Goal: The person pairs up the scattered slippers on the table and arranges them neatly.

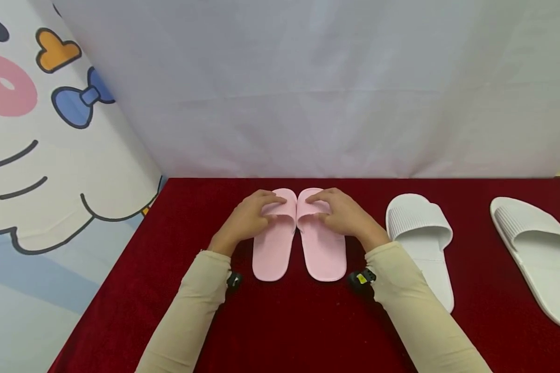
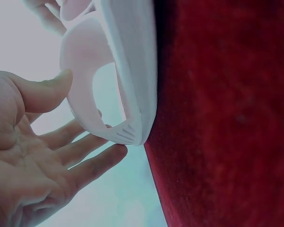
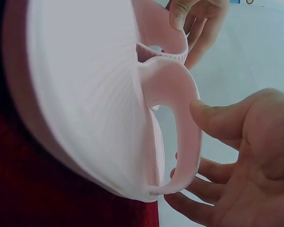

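Two pink slippers lie side by side on the red cloth in the head view, toes away from me and touching, heels apart. My left hand [image 1: 249, 216] is at the strap of the left pink slipper [image 1: 271, 256]. In the left wrist view its thumb [image 2: 57, 90] touches the strap and the fingers reach along the outer side. At the right pink slipper [image 1: 325, 255], my right hand [image 1: 347, 213] holds the strap likewise, thumb [image 3: 213, 116] on the strap's edge and fingertips past its outer side. Both soles appear to rest on the cloth.
To the right lies a white slipper [image 1: 420, 248], partly covered by my right forearm. Another white slipper [image 1: 546, 264] lies farther right, cut by the frame edge. A white curtain [image 1: 308, 103] hangs behind the red cloth [image 1: 284, 326], and a cartoon-printed sheet [image 1: 42, 197] at the left.
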`<state>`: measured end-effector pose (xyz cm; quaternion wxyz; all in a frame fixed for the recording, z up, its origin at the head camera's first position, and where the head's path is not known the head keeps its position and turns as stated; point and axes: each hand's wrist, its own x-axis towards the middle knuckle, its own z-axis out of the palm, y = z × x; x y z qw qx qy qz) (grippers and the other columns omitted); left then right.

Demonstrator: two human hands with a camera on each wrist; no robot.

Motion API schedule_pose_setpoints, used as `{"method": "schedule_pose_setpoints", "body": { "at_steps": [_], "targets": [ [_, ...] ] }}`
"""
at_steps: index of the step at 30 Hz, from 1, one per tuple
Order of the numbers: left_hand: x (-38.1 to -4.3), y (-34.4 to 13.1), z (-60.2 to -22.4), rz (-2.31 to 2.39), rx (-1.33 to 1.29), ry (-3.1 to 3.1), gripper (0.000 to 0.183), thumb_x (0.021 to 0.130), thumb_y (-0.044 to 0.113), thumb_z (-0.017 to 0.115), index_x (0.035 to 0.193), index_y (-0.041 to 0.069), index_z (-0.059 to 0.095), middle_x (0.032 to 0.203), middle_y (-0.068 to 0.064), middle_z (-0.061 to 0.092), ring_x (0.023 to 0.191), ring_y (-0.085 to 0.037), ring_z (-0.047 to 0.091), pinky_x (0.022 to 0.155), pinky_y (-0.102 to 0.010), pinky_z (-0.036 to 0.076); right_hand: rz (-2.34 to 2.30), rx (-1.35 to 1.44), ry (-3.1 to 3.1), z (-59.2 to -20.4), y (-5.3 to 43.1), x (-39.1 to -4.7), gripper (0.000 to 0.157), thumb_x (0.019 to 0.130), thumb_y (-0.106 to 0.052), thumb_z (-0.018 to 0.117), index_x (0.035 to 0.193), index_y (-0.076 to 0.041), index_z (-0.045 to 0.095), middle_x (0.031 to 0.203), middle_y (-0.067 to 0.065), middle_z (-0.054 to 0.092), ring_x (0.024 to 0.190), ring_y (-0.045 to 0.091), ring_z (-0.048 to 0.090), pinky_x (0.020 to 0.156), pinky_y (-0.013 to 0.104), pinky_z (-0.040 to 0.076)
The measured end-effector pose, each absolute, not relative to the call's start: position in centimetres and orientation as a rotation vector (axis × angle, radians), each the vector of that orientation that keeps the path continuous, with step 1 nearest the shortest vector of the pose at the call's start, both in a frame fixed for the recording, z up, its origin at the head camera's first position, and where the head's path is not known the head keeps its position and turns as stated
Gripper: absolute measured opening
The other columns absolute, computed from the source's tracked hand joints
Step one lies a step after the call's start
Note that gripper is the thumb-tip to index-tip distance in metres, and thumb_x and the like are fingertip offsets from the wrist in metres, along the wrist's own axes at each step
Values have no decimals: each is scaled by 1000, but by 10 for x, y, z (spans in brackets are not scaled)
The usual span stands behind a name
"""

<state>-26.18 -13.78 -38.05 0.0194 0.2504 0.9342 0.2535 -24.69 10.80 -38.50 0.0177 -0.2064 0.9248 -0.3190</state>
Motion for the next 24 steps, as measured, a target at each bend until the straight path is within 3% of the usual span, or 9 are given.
{"method": "schedule_pose_setpoints", "body": {
  "at_steps": [24],
  "targets": [
    [-261, -136, -382, 808, 799, 2843, 45, 89, 0, 59, 133, 10, 64, 140, -19, 53, 133, -34, 51, 111, -49, 42, -938, -695, 2829, -380, 108, -242, 39, 93, -12, 60, 131, -9, 64, 143, 20, 54, 141, 38, 43, 117, 53, 32]
  ]
}}
